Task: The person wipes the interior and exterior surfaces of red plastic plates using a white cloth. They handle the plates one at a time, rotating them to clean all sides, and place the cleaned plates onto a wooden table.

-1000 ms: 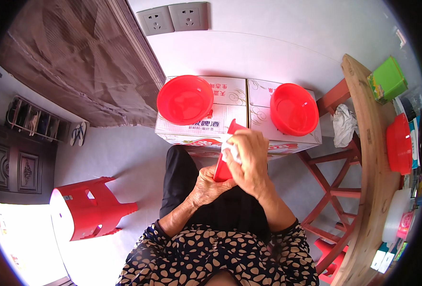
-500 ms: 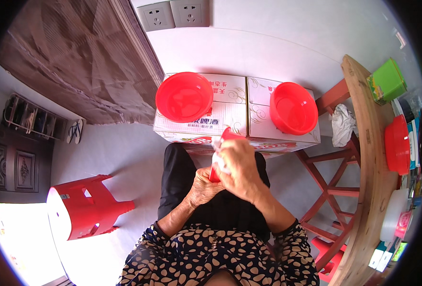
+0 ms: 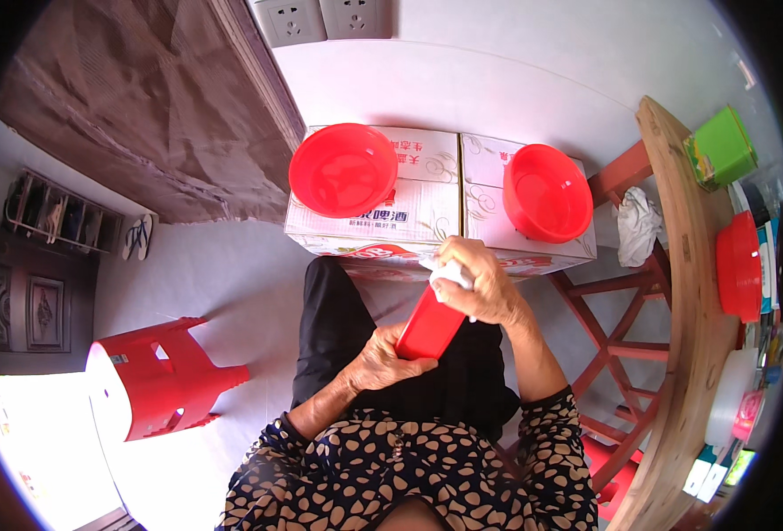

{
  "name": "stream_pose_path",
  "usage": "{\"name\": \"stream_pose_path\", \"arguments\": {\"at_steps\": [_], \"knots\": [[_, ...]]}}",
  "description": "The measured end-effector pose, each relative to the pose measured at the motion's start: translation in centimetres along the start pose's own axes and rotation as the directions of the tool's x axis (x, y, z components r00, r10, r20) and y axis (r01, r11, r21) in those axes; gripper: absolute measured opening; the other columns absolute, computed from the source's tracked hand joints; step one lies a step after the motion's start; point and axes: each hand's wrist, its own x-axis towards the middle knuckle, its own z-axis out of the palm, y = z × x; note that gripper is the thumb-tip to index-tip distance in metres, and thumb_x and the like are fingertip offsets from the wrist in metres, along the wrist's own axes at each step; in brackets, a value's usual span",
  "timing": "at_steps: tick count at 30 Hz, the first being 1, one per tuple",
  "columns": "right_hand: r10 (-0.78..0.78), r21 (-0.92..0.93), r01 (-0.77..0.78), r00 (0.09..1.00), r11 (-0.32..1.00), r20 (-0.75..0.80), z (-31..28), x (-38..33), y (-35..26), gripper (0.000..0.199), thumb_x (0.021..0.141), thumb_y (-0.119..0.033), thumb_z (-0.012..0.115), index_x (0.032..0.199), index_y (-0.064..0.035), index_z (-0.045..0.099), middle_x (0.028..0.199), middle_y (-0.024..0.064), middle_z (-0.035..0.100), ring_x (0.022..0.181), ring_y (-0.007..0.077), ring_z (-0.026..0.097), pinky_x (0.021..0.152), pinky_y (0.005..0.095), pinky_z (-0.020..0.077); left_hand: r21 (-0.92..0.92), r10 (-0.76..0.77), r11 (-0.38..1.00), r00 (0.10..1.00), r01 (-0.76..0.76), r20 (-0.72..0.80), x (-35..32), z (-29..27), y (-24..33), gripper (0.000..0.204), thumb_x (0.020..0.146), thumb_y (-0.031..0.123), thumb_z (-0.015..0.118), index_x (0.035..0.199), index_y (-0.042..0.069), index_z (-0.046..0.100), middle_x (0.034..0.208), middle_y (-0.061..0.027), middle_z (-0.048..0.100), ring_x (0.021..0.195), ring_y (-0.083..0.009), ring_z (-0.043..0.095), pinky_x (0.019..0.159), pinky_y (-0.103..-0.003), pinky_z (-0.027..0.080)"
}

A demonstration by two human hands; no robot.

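Note:
Over my lap I hold a narrow red plastic container, tilted, with its far end leaning right. My left hand is closed round its near end, thumb across the lower edge. A crumpled white cloth is bunched in my right hand, whose fingers wrap over the container's far end and press the cloth against it. Part of that end is hidden by the hand and cloth. Beyond my hands, a round red bowl stands on the left carton and another red bowl on the right one.
Two printed cartons stand side by side against the wall. To the right is a wooden table with a red basin and a green box. A white rag hangs by its frame. At left a red stool lies on its side.
My right hand has moved up and to the right with the cloth, to the container's far end. The container has turned, so more of its flat red side shows.

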Motion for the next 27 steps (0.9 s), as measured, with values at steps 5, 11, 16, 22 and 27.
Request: {"name": "stream_pose_path", "arguments": {"at_steps": [5, 11, 16, 22, 27], "knots": [[-0.199, -0.291, 0.208, 0.978, 0.934, 0.058, 2.4, -0.7, -2.0, 0.023, 0.067, -0.013, 0.069, 0.086, -0.0086, 0.057, 0.082, 0.0041, 0.053, 0.083, 0.0218, 0.054, 0.082, 0.0393, 0.0339, 0.224, -0.145, 0.967, 0.984, 0.118, 0.104, 1.2, -1.3, 2.9, 0.042, 0.07, 0.014, 0.082, 0.106, 0.004, 0.061, 0.087, 0.0007, 0.065, 0.087, -0.0078, 0.056, 0.081, -0.028, 0.047], [-0.283, -0.402, 0.252, 0.959, 0.88, -0.017, 4.1, -0.2, -4.5, 0.024, 0.068, -0.012, 0.072, 0.087, -0.0085, 0.058, 0.107, 0.0067, 0.053, 0.101, 0.0258, 0.05, 0.087, 0.0423, 0.0321, 0.027, 0.232, 0.973, 0.964, -0.231, -0.128, 1.4, -0.6, 1.5, 0.018, 0.076, 0.007, 0.076, 0.091, 0.008, 0.067, 0.09, 0.0045, 0.066, 0.082, -0.0045, 0.057, 0.074, -0.026, 0.049], [-0.152, -0.316, 0.099, 0.977, 0.944, -0.148, 2.6, 0.4, -2.6, 0.022, 0.076, -0.013, 0.066, 0.095, -0.0073, 0.056, 0.113, 0.0098, 0.048, 0.107, 0.0268, 0.044, 0.091, 0.0412, 0.0321, 0.036, 0.044, 0.999, 0.987, -0.039, -0.154, 1.2, -0.2, 1.9, 0.022, 0.072, 0.005, 0.078, 0.091, 0.004, 0.066, 0.081, 0.0047, 0.064, 0.074, -0.0018, 0.053, 0.068, -0.021, 0.048], [0.029, -0.02, -0.034, 0.983, 0.999, -0.181, 2.4, 0.3, 1.1, 0.022, 0.088, -0.023, 0.057, 0.092, -0.0021, 0.051, 0.112, 0.0113, 0.048, 0.107, 0.0246, 0.046, 0.089, 0.037, 0.0393, 0.06, 0.044, 0.998, 0.989, -0.036, -0.14, 0.6, -0.2, 1.0, 0.026, 0.071, 0.006, 0.079, 0.093, 0.003, 0.066, 0.081, 0.005, 0.063, 0.073, -0.0021, 0.053, 0.068, -0.02, 0.047], [0.42, 0.112, -0.405, 0.886, 0.908, -0.196, 0.4, -0.1, 2.9, 0.029, 0.088, -0.029, 0.058, 0.093, -0.0005, 0.053, 0.09, 0.0148, 0.055, 0.082, 0.0296, 0.057, 0.072, 0.0369, 0.0463, 0.073, 0.063, 0.996, 0.985, -0.052, -0.159, 0.1, 0.0, 1.4, 0.026, 0.072, 0.005, 0.078, 0.095, 0.003, 0.065, 0.08, 0.0047, 0.062, 0.074, -0.0027, 0.052, 0.07, -0.02, 0.047]]}}
